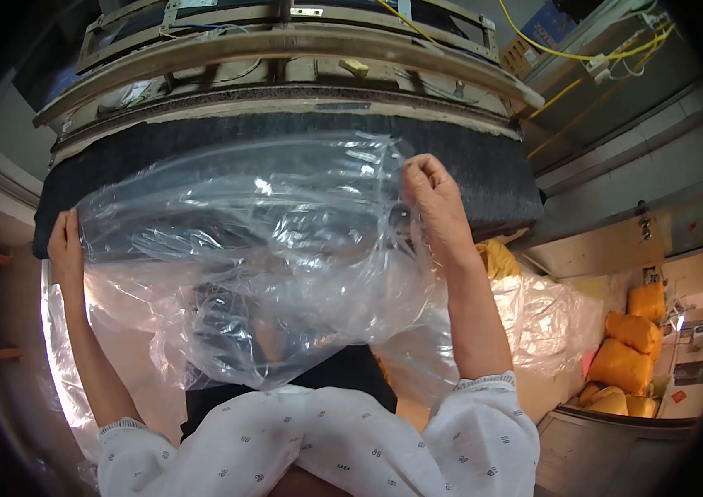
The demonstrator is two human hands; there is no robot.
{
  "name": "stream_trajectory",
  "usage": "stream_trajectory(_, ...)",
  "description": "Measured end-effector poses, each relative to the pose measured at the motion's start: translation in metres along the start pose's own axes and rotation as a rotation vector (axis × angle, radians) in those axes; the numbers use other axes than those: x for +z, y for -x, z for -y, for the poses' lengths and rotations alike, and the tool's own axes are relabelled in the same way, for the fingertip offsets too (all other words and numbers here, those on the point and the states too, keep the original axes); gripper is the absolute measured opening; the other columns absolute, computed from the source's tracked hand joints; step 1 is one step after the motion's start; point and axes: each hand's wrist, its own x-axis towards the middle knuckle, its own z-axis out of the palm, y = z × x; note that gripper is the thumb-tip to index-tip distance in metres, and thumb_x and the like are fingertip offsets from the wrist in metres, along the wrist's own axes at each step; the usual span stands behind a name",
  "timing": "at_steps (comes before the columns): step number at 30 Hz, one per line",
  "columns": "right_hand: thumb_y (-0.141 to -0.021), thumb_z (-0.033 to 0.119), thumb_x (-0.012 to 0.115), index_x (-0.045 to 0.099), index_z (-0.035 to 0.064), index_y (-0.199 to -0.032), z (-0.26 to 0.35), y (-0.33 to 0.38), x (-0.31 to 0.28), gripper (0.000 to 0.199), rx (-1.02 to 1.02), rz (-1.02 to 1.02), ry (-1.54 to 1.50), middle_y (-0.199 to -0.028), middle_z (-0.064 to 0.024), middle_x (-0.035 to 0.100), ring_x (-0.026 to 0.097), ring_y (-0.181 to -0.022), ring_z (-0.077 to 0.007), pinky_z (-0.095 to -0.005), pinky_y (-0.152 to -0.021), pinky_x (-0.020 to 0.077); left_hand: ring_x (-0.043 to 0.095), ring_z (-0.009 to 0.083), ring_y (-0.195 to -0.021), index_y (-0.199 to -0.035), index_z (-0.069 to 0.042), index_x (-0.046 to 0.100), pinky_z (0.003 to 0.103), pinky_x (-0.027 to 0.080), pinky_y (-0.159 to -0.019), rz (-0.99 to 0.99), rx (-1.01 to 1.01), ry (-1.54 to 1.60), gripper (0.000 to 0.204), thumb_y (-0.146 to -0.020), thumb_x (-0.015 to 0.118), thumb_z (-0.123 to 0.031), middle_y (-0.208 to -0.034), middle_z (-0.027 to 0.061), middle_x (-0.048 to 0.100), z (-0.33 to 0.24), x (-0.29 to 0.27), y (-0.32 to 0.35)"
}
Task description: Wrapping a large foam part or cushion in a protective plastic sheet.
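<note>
A large sheet of clear plastic film is stretched between my two hands, its far part lying over a black-covered bench. At the sheet's left edge my left hand has its fingers closed on the film. My right hand pinches the film near its far right corner. Wrinkled folds of the plastic hang toward my body over my dark trousers. Whether the film is a single layer or a bag I cannot tell.
Behind the bench runs a long wooden rail on a frame. A small yellow block lies there. Yellow cables hang at the upper right. Several orange bundles are piled at the right, near more crumpled film.
</note>
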Motion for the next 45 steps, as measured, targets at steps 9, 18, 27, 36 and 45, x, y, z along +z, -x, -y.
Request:
stream_trajectory(9, -0.082, 0.02, 0.066, 0.059, 0.0073, -0.085, 0.031, 0.071, 0.006, 0.014, 0.238, 0.279, -0.026, -0.077, 0.0057, 0.052, 0.044, -0.069, -0.0027, -0.0173, -0.062, 0.0361, 0.054, 0.0169, -0.099, -0.106, -0.007, 0.061, 0.028, 0.043, -0.085, 0.229, 0.332, 0.196, 0.021, -0.086, 0.054, -0.009, -0.105, 0.0081, 0.057, -0.18, 0.022, 0.044)
stream_trajectory(18, -0.077, 0.008, 0.067, 0.047, 0.0028, -0.1, 0.019, 0.123, 0.008, 0.031, -0.055, 0.072, 0.156, -0.078, -0.0007, 0.053, 0.049, -0.075, -0.0048, -0.0196, -0.066, 0.0408, 0.048, 0.007, -0.066, -0.088, -0.003, 0.064, 0.02, 0.037, -0.055, 0.627, 0.446, 0.662, 0.008, -0.08, 0.063, -0.001, -0.083, 0.0011, 0.055, -0.301, 0.07, 0.104)
stream_trajectory(27, -0.077, 0.027, 0.068, 0.054, 0.0013, -0.097, 0.024, 0.119, 0.016, 0.035, -0.188, 0.418, 0.436, -0.079, -0.0073, 0.054, 0.049, -0.078, -0.0151, -0.0284, -0.07, 0.0406, 0.06, 0.0138, -0.069, -0.091, -0.005, 0.067, 0.024, 0.047, -0.055, 0.549, 0.563, 0.62, 0.017, -0.075, 0.067, -0.001, -0.082, 0.0056, 0.061, -0.302, 0.058, 0.127)
stream_trajectory(36, -0.085, 0.007, 0.049, 0.054, 0.0003, -0.101, 0.022, 0.121, 0.027, 0.018, -0.118, 0.471, 0.14, -0.072, -0.0076, 0.059, 0.055, -0.063, -0.0164, -0.0271, -0.059, 0.0432, 0.062, 0.0154, -0.078, -0.094, -0.003, 0.067, 0.023, 0.049, -0.063, 0.544, 0.511, 0.701, 0.025, -0.071, 0.068, 0.005, -0.085, 0.0084, 0.063, -0.291, 0.046, 0.134)
stream_trajectory(45, -0.086, 0.012, 0.052, 0.052, 0.0017, -0.107, 0.025, 0.142, 0.049, 0.023, -0.169, 0.571, 0.047, -0.09, -0.0073, 0.061, 0.057, -0.076, -0.0147, -0.0293, -0.071, 0.0447, 0.063, 0.0186, -0.078, -0.098, -0.005, 0.065, 0.026, 0.052, -0.063, 0.472, 0.555, 0.735, 0.033, -0.068, 0.067, 0.006, -0.09, 0.0092, 0.063, -0.266, 0.038, 0.147)
